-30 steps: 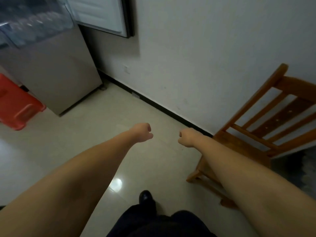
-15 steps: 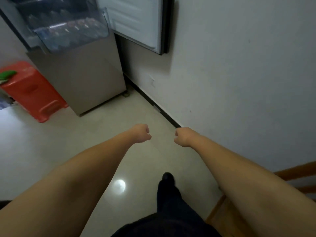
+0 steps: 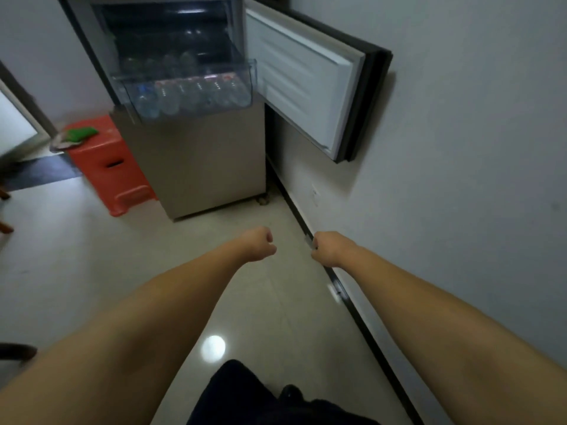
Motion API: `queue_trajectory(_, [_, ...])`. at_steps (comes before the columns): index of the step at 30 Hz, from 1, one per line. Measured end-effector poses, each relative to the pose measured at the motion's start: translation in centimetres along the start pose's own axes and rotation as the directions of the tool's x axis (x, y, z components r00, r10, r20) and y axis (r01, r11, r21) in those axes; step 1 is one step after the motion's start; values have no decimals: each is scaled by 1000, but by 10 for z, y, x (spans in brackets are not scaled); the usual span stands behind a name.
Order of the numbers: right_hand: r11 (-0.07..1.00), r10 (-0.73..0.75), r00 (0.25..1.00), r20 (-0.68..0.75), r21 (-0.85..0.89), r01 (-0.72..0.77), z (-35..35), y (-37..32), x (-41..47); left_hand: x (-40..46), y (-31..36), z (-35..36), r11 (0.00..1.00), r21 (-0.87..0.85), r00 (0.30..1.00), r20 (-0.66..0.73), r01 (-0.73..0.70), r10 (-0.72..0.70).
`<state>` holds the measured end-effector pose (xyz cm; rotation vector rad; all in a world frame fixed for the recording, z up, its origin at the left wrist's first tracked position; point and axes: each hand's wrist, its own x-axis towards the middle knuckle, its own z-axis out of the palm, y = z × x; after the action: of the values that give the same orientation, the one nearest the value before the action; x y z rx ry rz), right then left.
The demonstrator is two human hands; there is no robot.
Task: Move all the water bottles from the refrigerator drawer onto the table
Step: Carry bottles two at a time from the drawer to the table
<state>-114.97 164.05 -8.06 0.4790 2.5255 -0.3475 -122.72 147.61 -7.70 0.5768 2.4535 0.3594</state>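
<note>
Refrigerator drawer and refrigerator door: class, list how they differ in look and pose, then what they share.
The refrigerator drawer is clear plastic and shows water bottles inside; the refrigerator door is opaque, with a white ribbed lining. The drawer is pulled forward; the door is swung out toward the wall. Both stand open.

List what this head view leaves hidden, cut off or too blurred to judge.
- Water bottles: exact count blurred behind the clear drawer front.
- Table: outside the frame.
- Fingers of left hand and right hand: curled under, hidden by the knuckles.
- Refrigerator top: cut off by the upper edge.
</note>
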Motion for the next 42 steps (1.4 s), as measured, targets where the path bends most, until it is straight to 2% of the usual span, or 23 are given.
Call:
queue_trajectory(4, [999, -50, 999, 13, -13, 50, -28, -23, 46, 35, -21, -29, 997, -55, 998, -32, 49, -51])
queue_trajectory(10, [993, -118, 993, -19, -21, 118, -82, -73, 129, 107, -62, -90, 997, -38, 996, -58, 62, -64])
queue_trajectory(18, [987, -129, 982, -141, 72, 140, -180, -137, 241, 215, -99, -229, 998, -58, 986, -166, -22, 12])
queue_trajectory(22, [979, -145, 974, -176, 114, 166, -211, -172, 283, 255, -115, -266, 995, -85, 979, -200, -54, 36])
queue_trajectory(28, [972, -182, 948, -260, 99, 214, -266, -198, 346, 312, -118, -312, 969, -209, 924, -380, -130, 42])
queue_trajectory(30, [965, -196, 925, -326, 102, 240, -283, -205, 365, 332, -115, -329, 959, -237, 910, -411, -154, 44])
queue_trajectory(35, [930, -262, 807, -529, 86, 358, -345, -229, 425, 394, -105, -390, 951, -252, 864, -503, -180, 30])
queue_trajectory(39, [908, -343, 751, -564, 7, 419, -391, -241, 470, 431, -109, -434, 943, -313, 844, -531, -109, -78])
queue_trajectory(42, [900, -364, 759, -540, 6, 436, -413, -250, 505, 454, -127, -453, 930, -366, 841, -515, -41, -166])
